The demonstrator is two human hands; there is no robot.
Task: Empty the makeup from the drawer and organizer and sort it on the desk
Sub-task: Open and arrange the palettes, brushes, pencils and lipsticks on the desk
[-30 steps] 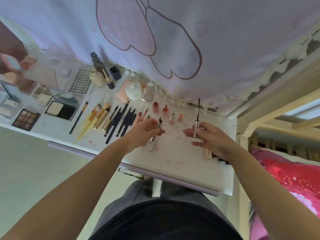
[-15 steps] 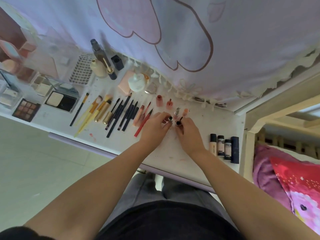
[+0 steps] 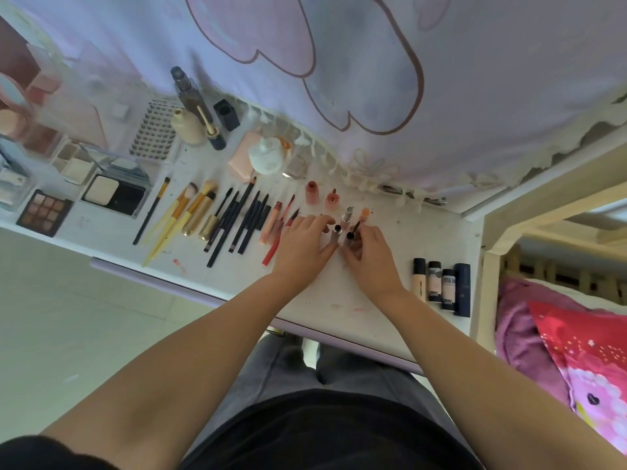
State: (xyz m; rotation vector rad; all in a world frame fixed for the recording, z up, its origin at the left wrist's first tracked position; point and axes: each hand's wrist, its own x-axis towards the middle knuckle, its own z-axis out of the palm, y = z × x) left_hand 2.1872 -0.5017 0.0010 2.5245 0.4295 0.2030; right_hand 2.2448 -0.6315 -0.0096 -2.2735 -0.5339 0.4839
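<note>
We record a white desk (image 3: 339,300), stained with pink smears, standing against a pale lilac curtain (image 3: 441,79) printed with pink outlined shapes. A pale tiled floor (image 3: 84,317) lies to its left; a bed with red and pink bedding (image 3: 576,351) lies to its right.

On the desk we note a brown eyeshadow palette (image 3: 44,213), a row of yellow-handled brushes (image 3: 183,218), a row of black pencils (image 3: 241,218) and four upright foundation tubes (image 3: 441,284) near the right edge.

The left hand (image 3: 302,249) has curled fingers pinching a small silver-capped tube (image 3: 337,229), held upright at its fingertips. The right hand (image 3: 369,256), touching the left, grips a slim black-capped wand (image 3: 353,232) between curled fingers. Both items stand just in front of two small pink bottles (image 3: 322,196).
</note>
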